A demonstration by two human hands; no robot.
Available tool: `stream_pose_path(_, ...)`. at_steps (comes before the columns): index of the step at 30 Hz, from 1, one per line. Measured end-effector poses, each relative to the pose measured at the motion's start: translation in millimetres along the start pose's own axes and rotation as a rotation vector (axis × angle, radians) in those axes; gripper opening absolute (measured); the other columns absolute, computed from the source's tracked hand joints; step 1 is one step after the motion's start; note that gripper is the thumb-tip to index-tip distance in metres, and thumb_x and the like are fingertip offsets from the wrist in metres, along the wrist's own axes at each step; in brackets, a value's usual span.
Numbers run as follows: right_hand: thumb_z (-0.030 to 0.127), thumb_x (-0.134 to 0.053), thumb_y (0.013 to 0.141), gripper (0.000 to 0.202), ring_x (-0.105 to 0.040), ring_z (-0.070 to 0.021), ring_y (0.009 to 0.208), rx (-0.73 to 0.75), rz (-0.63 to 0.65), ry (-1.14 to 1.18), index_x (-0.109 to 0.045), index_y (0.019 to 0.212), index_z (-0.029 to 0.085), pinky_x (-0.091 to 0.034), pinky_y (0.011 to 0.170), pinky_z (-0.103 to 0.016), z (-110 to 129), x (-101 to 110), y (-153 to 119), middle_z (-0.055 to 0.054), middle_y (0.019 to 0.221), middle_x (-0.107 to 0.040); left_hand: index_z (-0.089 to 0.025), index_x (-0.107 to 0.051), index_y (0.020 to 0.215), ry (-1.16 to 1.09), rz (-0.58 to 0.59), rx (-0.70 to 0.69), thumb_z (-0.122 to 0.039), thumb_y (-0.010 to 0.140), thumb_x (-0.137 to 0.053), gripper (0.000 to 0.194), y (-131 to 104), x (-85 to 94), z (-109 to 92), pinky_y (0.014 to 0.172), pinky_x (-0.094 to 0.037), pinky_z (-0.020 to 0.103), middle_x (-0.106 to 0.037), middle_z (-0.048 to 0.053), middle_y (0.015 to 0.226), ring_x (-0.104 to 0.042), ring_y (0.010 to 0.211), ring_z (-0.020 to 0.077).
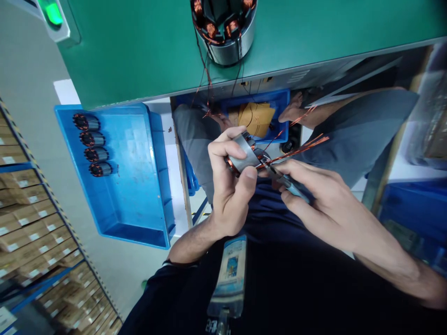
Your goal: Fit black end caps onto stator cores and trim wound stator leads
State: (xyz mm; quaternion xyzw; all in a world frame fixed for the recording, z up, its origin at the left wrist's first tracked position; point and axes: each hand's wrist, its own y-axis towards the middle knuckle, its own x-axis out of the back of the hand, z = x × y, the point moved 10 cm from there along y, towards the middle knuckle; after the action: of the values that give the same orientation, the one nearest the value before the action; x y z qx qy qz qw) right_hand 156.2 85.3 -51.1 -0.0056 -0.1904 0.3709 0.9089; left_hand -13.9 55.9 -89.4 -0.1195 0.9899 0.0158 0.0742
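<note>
My left hand is closed around a motor stator, a steel ring with copper windings, held tilted above my lap. In my right hand is a pair of pliers or cutters with light blue handles. Its jaws meet the stator's right side, among the wires; whether they are closed on a wire I cannot tell. A bundle of loose copper wires sticks out to the right from the stator. Another, larger-looking stator stands on the green table, its thin wire ends hanging over the front edge.
The green table spans the top of the view. On the left, a blue tray holds several stators in a column. Between my legs sits a blue bin with yellowish paper. Boxes line the far left.
</note>
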Motion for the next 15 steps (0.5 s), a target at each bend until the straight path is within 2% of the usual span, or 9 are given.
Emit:
stream_pose_path(3,0.012,-0.067,0.111,0.049,-0.085,-0.0271,0.122,-0.027,-0.011,0.012,-0.075,0.155,0.03,-0.067,0.104,-0.038,-3.8,0.3,-1.3,-0.006,0.141,-0.086,-0.036,-0.062,0.136,-0.006,-0.016,-0.038,-0.045,0.115,-0.076,0.027,-3.3,-4.0,-7.6,0.111,-0.062,0.042,-0.058,0.004,0.165,-0.063,0.143,0.0276)
stream_pose_path(6,0.012,-0.066,0.111,0.045,-0.087,-0.0272,0.119,-0.021,-0.041,-0.026,-0.078,0.151,0.029,-0.068,0.103,-0.038,-5.8,0.6,-0.3,-0.006,0.141,-0.088,-0.037,-0.063,0.136,0.009,-0.025,-0.02,-0.047,0.116,-0.075,0.026,-4.9,-4.9,-8.5,0.11,-0.063,0.046,-0.057,0.005,0.166,-0.062,0.145,0.03)
stream_pose_path(9,0.018,-0.07,0.113,0.028,-0.087,-0.0252,0.104,-0.007,-0.083,-0.079,-0.081,0.138,0.027,-0.067,0.095,-0.037,-5.0,1.8,2.6,-0.005,0.127,-0.09,-0.039,-0.063,0.136,0.058,-0.04,-0.001,-0.048,0.116,-0.073,0.024,-5.8,-1.4,-7.9,0.111,-0.063,0.053,-0.057,0.008,0.166,-0.058,0.154,0.0334)
stream_pose_path(12,0.034,-0.073,0.118,0.013,-0.085,-0.0226,0.094,-0.002,-0.121,-0.092,-0.082,0.124,0.027,-0.062,0.087,-0.034,-6.8,3.7,6.9,-0.003,0.11,-0.089,-0.037,-0.063,0.136,0.16,-0.025,-0.044,-0.048,0.117,-0.072,0.024,-6.1,0.5,-11.6,0.118,-0.062,0.054,-0.058,0.009,0.162,-0.06,0.153,0.0321)
stream_pose_path(15,0.047,-0.064,0.124,0.035,-0.07,-0.0168,0.069,-0.069,-0.113,-0.038,-0.079,0.1,0.025,-0.052,0.074,-0.033,-30.5,-1.4,18.7,0.002,0.08,-0.076,-0.034,-0.06,0.136,0.264,-0.031,-0.053,-0.048,0.119,-0.07,0.024,-3.0,4.6,1.0,0.127,-0.057,0.053,-0.059,0.01,0.161,-0.06,0.155,0.0311)
